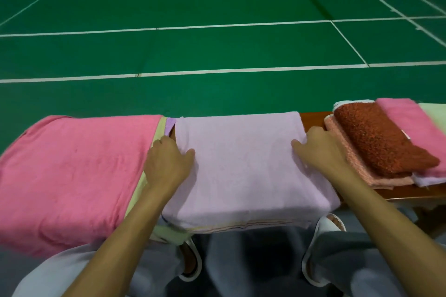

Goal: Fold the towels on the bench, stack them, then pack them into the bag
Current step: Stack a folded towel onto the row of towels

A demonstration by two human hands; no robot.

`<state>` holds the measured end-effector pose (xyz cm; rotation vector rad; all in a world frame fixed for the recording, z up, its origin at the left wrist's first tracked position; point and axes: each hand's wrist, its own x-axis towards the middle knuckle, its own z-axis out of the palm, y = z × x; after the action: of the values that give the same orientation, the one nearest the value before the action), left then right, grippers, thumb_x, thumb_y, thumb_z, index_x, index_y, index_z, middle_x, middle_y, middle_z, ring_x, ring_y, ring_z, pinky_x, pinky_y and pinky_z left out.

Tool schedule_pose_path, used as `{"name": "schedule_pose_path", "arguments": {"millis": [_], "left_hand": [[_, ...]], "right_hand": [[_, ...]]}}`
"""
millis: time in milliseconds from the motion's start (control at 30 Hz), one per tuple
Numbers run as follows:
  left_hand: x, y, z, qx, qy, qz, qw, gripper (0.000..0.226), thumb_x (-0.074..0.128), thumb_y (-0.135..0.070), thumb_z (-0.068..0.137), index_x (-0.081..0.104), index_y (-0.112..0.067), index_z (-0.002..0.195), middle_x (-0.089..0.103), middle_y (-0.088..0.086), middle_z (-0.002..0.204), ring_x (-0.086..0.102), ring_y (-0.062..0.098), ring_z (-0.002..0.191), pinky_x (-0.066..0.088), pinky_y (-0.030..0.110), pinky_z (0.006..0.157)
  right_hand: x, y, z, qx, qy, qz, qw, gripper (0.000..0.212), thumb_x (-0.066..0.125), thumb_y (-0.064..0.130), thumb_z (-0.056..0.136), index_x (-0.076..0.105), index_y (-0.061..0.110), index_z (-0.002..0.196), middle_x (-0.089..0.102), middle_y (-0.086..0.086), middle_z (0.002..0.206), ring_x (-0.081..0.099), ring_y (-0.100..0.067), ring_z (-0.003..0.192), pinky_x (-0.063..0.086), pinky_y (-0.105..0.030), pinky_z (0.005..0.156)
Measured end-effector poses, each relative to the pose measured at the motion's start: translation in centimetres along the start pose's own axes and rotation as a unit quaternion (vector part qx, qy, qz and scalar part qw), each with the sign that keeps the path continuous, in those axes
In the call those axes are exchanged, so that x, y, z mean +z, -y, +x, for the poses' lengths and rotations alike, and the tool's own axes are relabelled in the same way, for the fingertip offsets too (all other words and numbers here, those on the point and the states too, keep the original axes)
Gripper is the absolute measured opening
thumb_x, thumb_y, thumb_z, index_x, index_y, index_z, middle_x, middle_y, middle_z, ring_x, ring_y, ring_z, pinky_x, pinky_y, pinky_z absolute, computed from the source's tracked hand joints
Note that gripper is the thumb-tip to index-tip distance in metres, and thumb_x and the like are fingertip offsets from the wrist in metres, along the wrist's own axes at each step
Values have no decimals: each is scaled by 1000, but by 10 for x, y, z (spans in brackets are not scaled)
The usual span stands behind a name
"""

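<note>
Bench (410, 192), lilac towel (246, 171) crosswise, left hand (166, 166), right hand (323, 152) gripping sides

Green sports court floor (217, 50) beyond a wooden bench (313, 119)

The bench top is reddish-brown wood. Just beyond it, white lines (217, 70) run across the floor parallel to its length. Farther off and towards the bench's right end, other lines cross them at angles. The light is even and the floor faintly glossy.

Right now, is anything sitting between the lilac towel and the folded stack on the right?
Nothing visible does. Only a bare strip of bench separates the lilac towel from the stack; the right hand holds the towel's edge there.
</note>
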<state>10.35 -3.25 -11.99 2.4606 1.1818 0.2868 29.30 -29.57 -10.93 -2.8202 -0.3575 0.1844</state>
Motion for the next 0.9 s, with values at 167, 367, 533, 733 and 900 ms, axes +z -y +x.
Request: {"name": "schedule_pose_path", "arguments": {"millis": [167,367,533,733,900], "left_hand": [[-6,0,9,2,82,-165,983,39,75,-26,92,49,-7,71,56,10,64,54,29,60,45,37,58],[-33,3,9,-44,142,-478,866,51,79,10,79,58,-8,121,77,18,102,76,22,79,62,32,67],[-45,21,12,34,198,-458,866,67,77,11,80,62,-21,137,76,21,107,73,26,89,63,41,82],[-65,22,10,64,167,-402,898,40,81,10,77,75,-6,113,80,10,95,76,18,79,62,27,69],[-74,21,6,106,123,-328,931,38,88,3,73,77,-8,108,80,3,87,77,18,78,64,31,72]], "right_hand": [[-13,-8,6,-60,17,179,982,31,70,16,93,49,10,71,52,-2,65,49,-17,59,34,-33,53],[-32,-19,-13,-113,135,502,847,69,63,-2,97,36,28,153,75,-4,111,75,-16,94,62,-34,76],[-50,-32,-13,-142,159,502,838,43,64,1,97,66,22,135,72,-5,126,69,-25,116,58,-41,96],[-70,-43,-11,-165,132,459,863,34,67,-8,90,72,8,120,78,-5,107,73,-16,95,59,-22,74],[-84,-48,-14,-217,104,324,915,31,73,0,90,75,19,116,78,10,104,71,-2,97,56,-15,76]]}}
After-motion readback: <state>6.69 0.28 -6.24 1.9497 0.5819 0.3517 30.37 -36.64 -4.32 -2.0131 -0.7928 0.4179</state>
